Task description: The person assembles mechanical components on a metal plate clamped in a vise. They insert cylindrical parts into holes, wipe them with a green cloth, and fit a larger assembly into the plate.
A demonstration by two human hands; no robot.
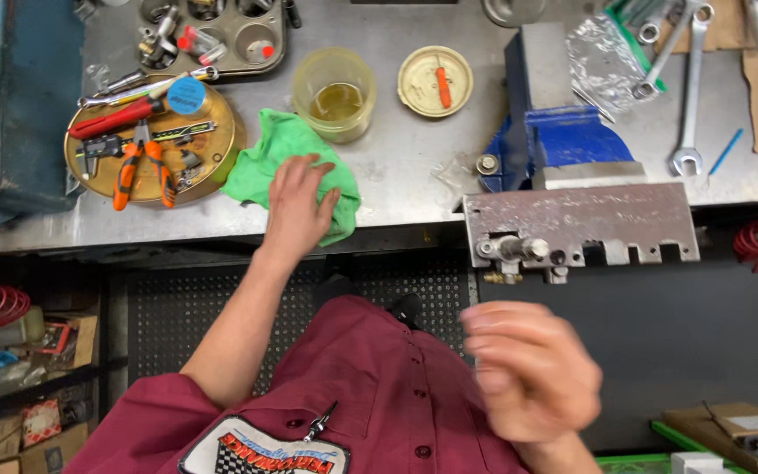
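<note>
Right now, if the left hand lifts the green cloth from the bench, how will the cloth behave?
The green cloth lies crumpled in soft folds under the left hand, so it will probably droop and hang limp. It looks thin, likely light. It lies close beside the plastic cup of yellowish liquid, so dragging it might nudge that.

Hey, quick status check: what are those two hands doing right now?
Left hand flat on green rag, on the bench. Right hand blurred, empty, off the bench. Plastic cup just behind rag.
</note>
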